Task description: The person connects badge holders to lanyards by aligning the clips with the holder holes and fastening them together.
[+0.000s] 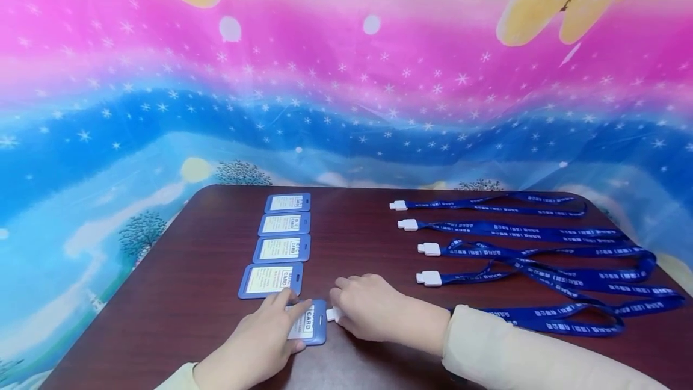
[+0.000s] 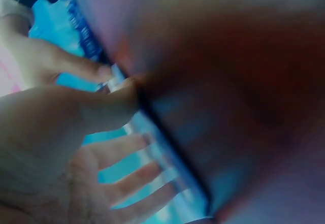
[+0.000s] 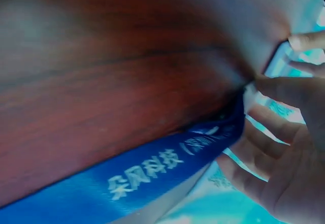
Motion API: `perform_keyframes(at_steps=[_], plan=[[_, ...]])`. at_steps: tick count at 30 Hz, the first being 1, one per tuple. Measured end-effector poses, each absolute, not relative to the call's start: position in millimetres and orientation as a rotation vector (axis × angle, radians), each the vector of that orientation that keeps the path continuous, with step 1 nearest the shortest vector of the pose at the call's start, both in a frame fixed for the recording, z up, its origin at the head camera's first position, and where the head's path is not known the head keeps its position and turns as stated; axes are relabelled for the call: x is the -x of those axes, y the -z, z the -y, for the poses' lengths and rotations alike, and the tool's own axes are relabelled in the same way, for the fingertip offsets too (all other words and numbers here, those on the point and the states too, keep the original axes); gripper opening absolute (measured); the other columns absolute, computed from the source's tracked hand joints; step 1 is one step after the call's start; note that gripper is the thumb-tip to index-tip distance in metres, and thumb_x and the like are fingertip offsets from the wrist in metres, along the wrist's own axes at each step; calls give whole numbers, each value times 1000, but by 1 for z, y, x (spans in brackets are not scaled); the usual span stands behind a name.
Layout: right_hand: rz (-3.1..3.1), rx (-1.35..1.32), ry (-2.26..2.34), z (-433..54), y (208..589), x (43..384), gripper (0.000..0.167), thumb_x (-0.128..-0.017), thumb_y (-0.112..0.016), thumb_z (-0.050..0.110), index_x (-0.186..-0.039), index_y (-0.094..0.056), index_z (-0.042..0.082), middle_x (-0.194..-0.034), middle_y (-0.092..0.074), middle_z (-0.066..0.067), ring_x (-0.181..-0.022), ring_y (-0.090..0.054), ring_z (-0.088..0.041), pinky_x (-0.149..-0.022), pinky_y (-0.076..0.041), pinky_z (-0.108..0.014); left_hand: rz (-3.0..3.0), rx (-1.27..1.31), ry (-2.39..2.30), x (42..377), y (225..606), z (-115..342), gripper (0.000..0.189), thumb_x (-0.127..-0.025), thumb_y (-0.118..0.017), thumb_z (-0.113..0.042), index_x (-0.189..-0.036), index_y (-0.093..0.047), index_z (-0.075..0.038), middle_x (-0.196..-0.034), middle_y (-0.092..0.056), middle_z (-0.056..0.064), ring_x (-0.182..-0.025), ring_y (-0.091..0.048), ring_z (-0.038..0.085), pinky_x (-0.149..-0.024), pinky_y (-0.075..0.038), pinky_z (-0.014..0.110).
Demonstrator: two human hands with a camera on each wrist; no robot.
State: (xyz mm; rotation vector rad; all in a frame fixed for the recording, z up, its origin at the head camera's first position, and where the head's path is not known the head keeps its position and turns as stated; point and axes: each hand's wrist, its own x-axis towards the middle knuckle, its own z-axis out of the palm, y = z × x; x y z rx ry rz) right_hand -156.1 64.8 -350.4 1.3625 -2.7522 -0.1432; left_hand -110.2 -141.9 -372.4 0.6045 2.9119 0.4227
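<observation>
My left hand (image 1: pixel 265 333) holds a blue ID card holder (image 1: pixel 319 330) near the table's front, its thumb at the lower edge and fingers over the card. In the left wrist view, the thumb and fingers lie along the holder (image 2: pixel 177 168). Just to the right, my right hand (image 1: pixel 373 309) pinches the white plastic clip (image 1: pixel 332 315) of a blue lanyard (image 1: pixel 563 319), beside the holder's slotted end. The fingers hide most of the clip; whether it touches the slot I cannot tell. The printed strap (image 3: pixel 152 176) trails from the right hand in the right wrist view.
Several more blue card holders, the nearest one (image 1: pixel 271 280) by the left fingers, form a column on the dark wooden table (image 1: pixel 189 269). Several lanyards with white clips, such as this strap (image 1: pixel 520 230), lie at the right. A colourful printed cloth (image 1: pixel 325 107) hangs behind.
</observation>
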Motion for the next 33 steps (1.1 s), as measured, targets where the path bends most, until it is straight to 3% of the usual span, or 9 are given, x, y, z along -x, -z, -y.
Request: perform_keyframes(at_steps=[7, 16, 23, 33], plan=[[2669, -1387, 153, -65, 358, 154, 19, -84, -78, 31, -92, -71, 14, -78, -58, 6, -69, -56, -7, -59, -47, -22, -2970, -600, -499, 104, 382, 146, 53, -84, -80, -27, -133, -63, -14, -131, -53, 14, -113, -53, 30, -58, -54, 43], [2679, -1417, 177, -60, 356, 149, 20, -87, -76, 31, -95, -73, 13, -80, -57, 6, -66, -55, -6, -59, -48, -22, -2971, -601, -560, 103, 384, 146, 52, -83, -80, -25, -131, -64, -10, -126, -55, 12, -109, -53, 29, -63, -54, 46], [2699, -1390, 165, -63, 353, 152, 13, -87, -75, 24, -90, -74, 12, -75, -54, 4, -62, -55, -7, -55, -47, -22, -3022, -569, -560, 101, 385, 145, 62, -80, -83, -26, -130, -60, 1, -121, -56, 8, -106, -52, 24, -68, -55, 44], [2719, -1401, 129, -57, 357, 152, 13, -84, -80, 20, -91, -75, 10, -75, -53, 5, -68, -53, -5, -61, -49, -20, -3014, -606, -603, 102, 387, 144, 59, -82, -82, -23, -129, -60, 6, -126, -56, 14, -110, -52, 29, -80, -54, 47]])
